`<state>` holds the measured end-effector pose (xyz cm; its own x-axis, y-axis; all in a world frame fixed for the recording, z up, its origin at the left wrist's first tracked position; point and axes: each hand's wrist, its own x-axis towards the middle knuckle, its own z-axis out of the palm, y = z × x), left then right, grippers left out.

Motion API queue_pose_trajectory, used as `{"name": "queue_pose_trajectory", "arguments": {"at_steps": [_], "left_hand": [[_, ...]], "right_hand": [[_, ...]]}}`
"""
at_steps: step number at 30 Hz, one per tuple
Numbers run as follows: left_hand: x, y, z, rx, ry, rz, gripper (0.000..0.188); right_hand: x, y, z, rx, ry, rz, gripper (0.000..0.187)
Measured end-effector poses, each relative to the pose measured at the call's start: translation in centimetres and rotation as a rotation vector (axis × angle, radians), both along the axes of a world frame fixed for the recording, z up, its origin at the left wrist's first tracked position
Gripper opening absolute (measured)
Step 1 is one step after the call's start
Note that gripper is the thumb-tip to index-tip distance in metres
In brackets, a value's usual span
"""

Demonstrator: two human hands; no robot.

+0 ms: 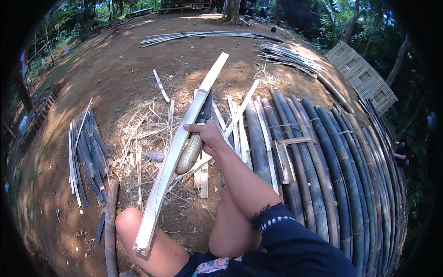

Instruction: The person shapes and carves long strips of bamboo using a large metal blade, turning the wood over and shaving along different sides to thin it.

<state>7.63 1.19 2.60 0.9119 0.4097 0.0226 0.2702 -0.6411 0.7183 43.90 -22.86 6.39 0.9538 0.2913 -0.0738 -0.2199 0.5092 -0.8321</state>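
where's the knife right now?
Head view, centre: the knife is gripped in the right hand, its blade lying against the long pale bamboo strip, just left of the row of dark bamboo poles.

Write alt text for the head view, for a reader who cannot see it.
The right hand grips a wooden-handled knife, its blade laid against a long pale bamboo strip that rests across the person's bare knee. Split bamboo poles lie to the right on bare earth, shavings and slats to the left; the left hand is out of sight.
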Motion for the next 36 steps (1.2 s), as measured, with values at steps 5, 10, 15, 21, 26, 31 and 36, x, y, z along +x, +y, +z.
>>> {"name": "queue_pose_trajectory", "arguments": {"at_steps": [5,10,15,21,26,31,36], "left_hand": [[-0.3,0.2,0.0,-0.001,-0.002,0.005,0.044],[-0.3,0.3,-0.1,-0.004,-0.004,0.007,0.042],[-0.6,0.4,-0.4,-0.004,0.000,0.012,0.041],[-0.9,0.5,-0.7,-0.004,0.011,0.019,0.039],[-1.0,0.6,-0.9,-0.003,0.020,0.027,0.037],[-1.1,0.5,-1.1,-0.002,0.029,0.035,0.036],[-1.2,0.5,-1.4,-0.001,0.039,0.046,0.035]], "right_hand": [[-0.2,-0.2,0.3,0.007,-0.005,0.004,0.039],[-0.1,-0.4,0.0,-0.005,0.021,0.007,0.037],[-0.3,-0.6,0.0,-0.002,-0.017,0.019,0.038],[-0.4,-0.7,-0.1,-0.006,-0.017,0.028,0.041],[-0.6,-0.6,0.0,-0.034,0.003,0.024,0.031],[-0.6,-0.7,0.0,-0.030,0.009,0.040,0.029],[-0.7,-0.4,0.0,-0.057,0.011,0.054,0.030]]}}
